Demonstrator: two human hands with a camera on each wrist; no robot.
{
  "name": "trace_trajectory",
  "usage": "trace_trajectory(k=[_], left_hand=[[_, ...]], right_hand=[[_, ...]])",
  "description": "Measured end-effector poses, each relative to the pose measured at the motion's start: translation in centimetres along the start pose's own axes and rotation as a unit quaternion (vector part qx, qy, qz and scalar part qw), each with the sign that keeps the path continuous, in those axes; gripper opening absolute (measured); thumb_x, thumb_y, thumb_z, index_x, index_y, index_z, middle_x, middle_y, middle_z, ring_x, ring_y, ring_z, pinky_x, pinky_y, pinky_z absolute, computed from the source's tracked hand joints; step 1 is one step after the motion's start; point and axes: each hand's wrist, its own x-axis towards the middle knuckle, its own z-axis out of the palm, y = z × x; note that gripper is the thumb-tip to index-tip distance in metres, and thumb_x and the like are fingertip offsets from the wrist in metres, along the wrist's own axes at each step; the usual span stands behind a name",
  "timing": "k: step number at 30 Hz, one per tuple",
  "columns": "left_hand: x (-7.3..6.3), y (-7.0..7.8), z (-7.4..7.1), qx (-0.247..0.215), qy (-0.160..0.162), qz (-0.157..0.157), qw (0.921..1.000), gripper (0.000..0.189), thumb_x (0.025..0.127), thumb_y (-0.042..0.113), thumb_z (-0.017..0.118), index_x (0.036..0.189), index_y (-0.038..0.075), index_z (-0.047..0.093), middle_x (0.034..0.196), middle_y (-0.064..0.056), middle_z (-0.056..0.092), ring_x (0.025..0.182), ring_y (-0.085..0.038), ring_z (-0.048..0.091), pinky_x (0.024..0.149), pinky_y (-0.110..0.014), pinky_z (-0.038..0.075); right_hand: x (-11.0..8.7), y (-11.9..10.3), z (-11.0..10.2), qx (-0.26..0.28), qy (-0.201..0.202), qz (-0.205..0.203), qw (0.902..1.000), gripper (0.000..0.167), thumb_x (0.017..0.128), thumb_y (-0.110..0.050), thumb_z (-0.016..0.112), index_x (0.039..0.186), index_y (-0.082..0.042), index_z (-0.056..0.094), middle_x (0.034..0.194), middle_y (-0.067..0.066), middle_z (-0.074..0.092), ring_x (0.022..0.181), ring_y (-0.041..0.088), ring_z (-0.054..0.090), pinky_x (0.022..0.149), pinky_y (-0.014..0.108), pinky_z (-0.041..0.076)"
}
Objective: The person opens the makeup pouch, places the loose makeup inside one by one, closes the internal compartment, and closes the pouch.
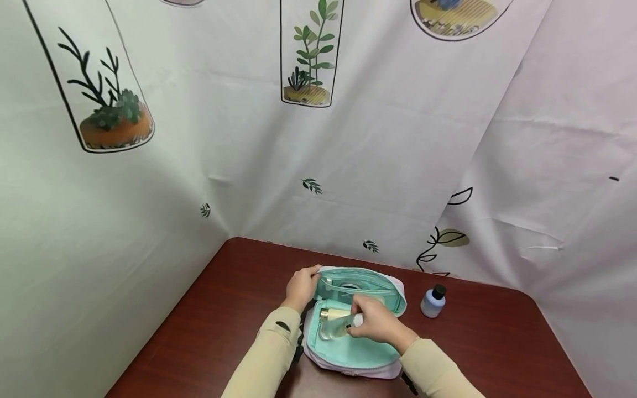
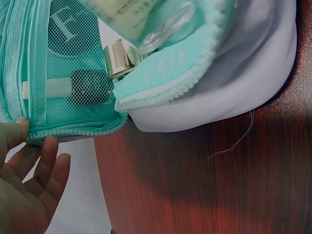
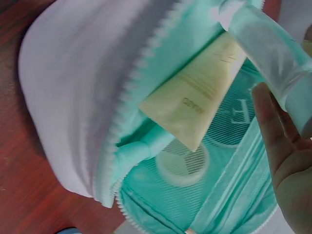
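Observation:
A lilac zip cosmetic bag (image 1: 355, 370) with a mint lining lies unzipped on the table, lid raised at the back. My left hand (image 1: 302, 287) pinches the zipped edge of the lid at its left corner. Over the bag's main compartment, my right hand (image 1: 375, 321) grips a clear bottle (image 1: 332, 328) with a white cap, tilted. A cream-coloured tube (image 3: 200, 90) lies inside the compartment, its gold cap (image 2: 119, 58) at the left end. Behind the lid's mesh pocket sit a round item marked with a letter (image 2: 73, 24) and a slim black-capped container (image 2: 90, 87).
A light blue bottle (image 1: 433, 302) with a black cap stands on the table right of the bag. The dark red wooden table (image 1: 239, 309) meets hung cloth (image 1: 308, 221) printed with plants at its back and sides. Another round, pale container (image 3: 183, 163) is in the mesh pocket.

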Motion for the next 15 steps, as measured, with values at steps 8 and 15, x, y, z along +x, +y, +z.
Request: trace_trajectory(k=[8,15], left_hand=[[0.0,0.1,-0.3,-0.004,-0.001,-0.001,1.0000,0.033,0.091,0.020,0.059,0.124,0.014,0.061,0.118,-0.009,0.062,0.090,-0.025,0.063,0.059,-0.032,0.046],[-0.1,0.1,-0.2,-0.007,-0.010,-0.004,0.9999,0.034,0.091,0.019,0.059,0.125,0.014,0.060,0.119,-0.009,0.061,0.071,-0.018,0.061,0.050,-0.029,0.037]], right_hand=[[-0.5,0.8,-0.3,-0.058,-0.013,0.014,0.9981,0.035,0.070,-0.022,0.081,0.077,-0.012,0.048,0.071,-0.005,0.043,0.062,0.009,0.038,0.054,0.027,0.035],[-0.7,1.5,0.6,-0.128,-0.016,0.011,0.9916,0.034,0.065,-0.025,0.083,0.083,-0.012,0.058,0.075,-0.005,0.050,0.065,0.008,0.045,0.056,0.028,0.040]])
